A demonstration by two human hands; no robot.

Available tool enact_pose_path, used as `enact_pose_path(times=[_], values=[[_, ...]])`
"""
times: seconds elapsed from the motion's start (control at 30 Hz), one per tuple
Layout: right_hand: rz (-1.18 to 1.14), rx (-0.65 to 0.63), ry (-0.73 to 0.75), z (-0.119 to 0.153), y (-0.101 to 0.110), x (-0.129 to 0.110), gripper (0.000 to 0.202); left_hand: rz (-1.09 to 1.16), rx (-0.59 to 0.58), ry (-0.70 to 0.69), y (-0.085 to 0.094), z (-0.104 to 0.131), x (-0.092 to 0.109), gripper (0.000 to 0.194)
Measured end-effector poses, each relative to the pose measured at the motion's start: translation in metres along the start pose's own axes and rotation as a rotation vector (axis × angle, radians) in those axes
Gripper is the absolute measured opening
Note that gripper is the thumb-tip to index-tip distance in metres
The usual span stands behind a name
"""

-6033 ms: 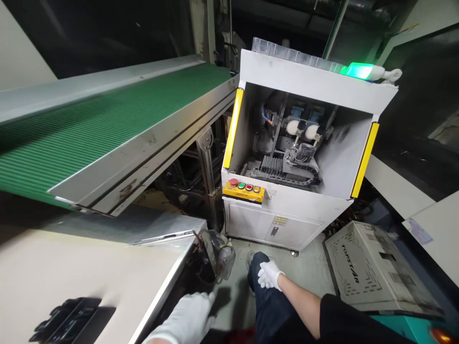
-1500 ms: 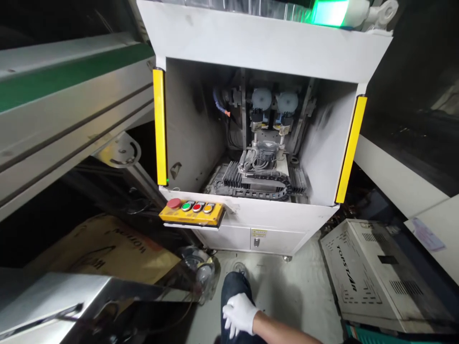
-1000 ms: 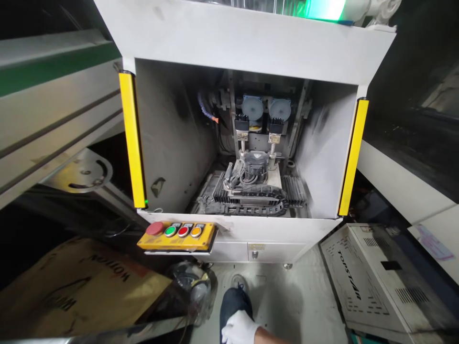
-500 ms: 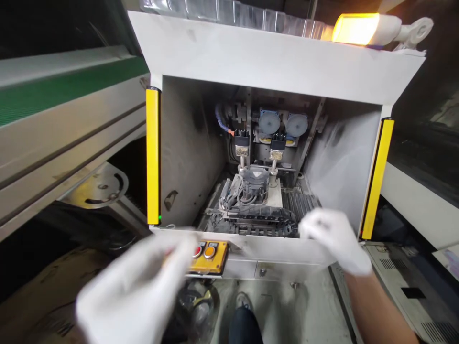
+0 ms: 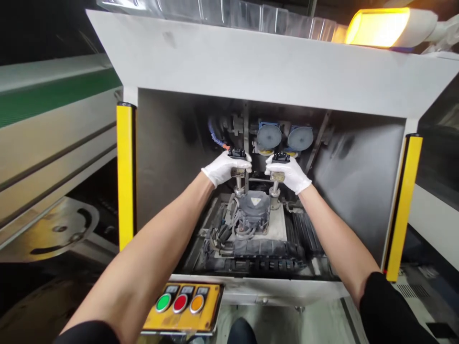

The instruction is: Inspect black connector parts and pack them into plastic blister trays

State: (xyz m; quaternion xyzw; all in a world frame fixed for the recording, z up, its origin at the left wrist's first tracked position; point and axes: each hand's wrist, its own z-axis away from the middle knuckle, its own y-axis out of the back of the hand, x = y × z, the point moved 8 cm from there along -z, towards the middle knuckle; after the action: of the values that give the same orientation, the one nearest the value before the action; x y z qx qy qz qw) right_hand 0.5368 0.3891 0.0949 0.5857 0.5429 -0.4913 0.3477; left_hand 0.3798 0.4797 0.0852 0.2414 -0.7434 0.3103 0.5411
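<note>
Both arms reach into the machine's open bay. My gloved left hand (image 5: 226, 167) is closed round a black block-shaped part (image 5: 237, 153) that sits on the left metal post (image 5: 239, 183). My gloved right hand (image 5: 289, 171) grips a matching black part (image 5: 281, 157) on top of the right post (image 5: 275, 188). Several small dark prongs stick up from each part. Below the hands, a dark motor-like housing (image 5: 254, 210) with cables is mounted on a light plate. The fingers' far sides are partly hidden.
Two grey round discs, a left one (image 5: 268, 137) and a right one (image 5: 300, 138), hang behind the hands. Yellow bars, left (image 5: 125, 172) and right (image 5: 405, 205), flank the opening. A yellow button box (image 5: 206, 315) is at front left. An amber lamp (image 5: 378, 27) glows above.
Both hands have moved from the front edge deep into the bay and taken hold of the two black parts on the posts. The view has come closer.
</note>
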Motion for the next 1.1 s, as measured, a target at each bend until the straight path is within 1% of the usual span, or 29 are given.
enact_pose_path(times=[0.1,0.13,0.27,0.37,0.4,0.47,0.53,0.6,0.67,0.73,0.8,0.83,0.87,0.9,0.93,0.97,1.03,1.07,1.1], values=[[0.012,0.108,0.068,0.001,0.004,-0.005,0.04,0.017,0.034,-0.058,0.002,-0.002,0.004,0.037],[0.027,0.119,0.075,0.0,0.004,-0.006,0.039,0.005,0.038,-0.071,0.002,-0.003,0.006,0.034],[0.093,0.06,0.067,-0.001,0.0,-0.01,0.038,-0.1,-0.022,-0.055,0.001,-0.004,0.009,0.031],[0.065,0.098,0.105,-0.001,0.003,-0.015,0.037,-0.02,0.032,-0.083,0.004,-0.004,0.012,0.031],[0.067,0.089,0.109,-0.001,0.002,-0.015,0.037,-0.001,0.044,-0.088,0.004,-0.003,0.013,0.031],[0.093,0.05,0.1,-0.002,-0.001,-0.014,0.036,-0.037,0.016,-0.082,0.0,-0.003,0.014,0.031],[0.1,0.061,0.111,-0.001,0.0,-0.013,0.037,-0.086,-0.021,-0.078,-0.004,-0.003,0.016,0.031],[0.089,0.1,0.124,0.0,0.003,-0.014,0.037,-0.062,-0.01,-0.088,-0.003,-0.003,0.017,0.032],[0.117,0.068,0.095,-0.001,0.0,-0.015,0.036,-0.011,0.017,-0.093,-0.001,-0.002,0.016,0.032],[0.119,0.066,0.131,-0.006,-0.003,-0.028,0.03,-0.012,0.006,-0.083,-0.002,-0.002,0.012,0.033],[0.088,0.106,0.248,-0.011,-0.005,-0.053,0.025,-0.041,-0.029,-0.055,-0.005,-0.002,0.012,0.035],[0.102,0.101,0.287,-0.013,-0.01,-0.065,0.023,-0.044,-0.039,-0.05,-0.006,-0.002,0.016,0.035],[0.149,0.069,0.289,-0.014,-0.017,-0.074,0.022,-0.027,-0.036,-0.07,-0.008,-0.002,0.026,0.035],[0.216,0.029,0.264,-0.014,-0.024,-0.08,0.022,0.006,-0.027,-0.109,-0.01,-0.001,0.041,0.035],[0.291,0.005,0.234,-0.009,-0.031,-0.084,0.023,0.052,-0.007,-0.159,-0.012,0.002,0.06,0.033],[0.353,0.008,0.221,0.0,-0.034,-0.087,0.025,0.09,0.012,-0.21,-0.015,0.007,0.082,0.029],[0.423,0.06,0.255,0.033,-0.037,-0.094,0.027,0.074,0.049,-0.286,-0.023,0.029,0.128,0.019],[0.471,0.08,0.29,0.056,-0.039,-0.096,0.028,-0.019,0.047,-0.292,-0.03,0.047,0.147,0.014],[0.527,0.063,0.309,0.082,-0.043,-0.093,0.03,-0.14,0.061,-0.302,-0.035,0.071,0.161,0.011]])
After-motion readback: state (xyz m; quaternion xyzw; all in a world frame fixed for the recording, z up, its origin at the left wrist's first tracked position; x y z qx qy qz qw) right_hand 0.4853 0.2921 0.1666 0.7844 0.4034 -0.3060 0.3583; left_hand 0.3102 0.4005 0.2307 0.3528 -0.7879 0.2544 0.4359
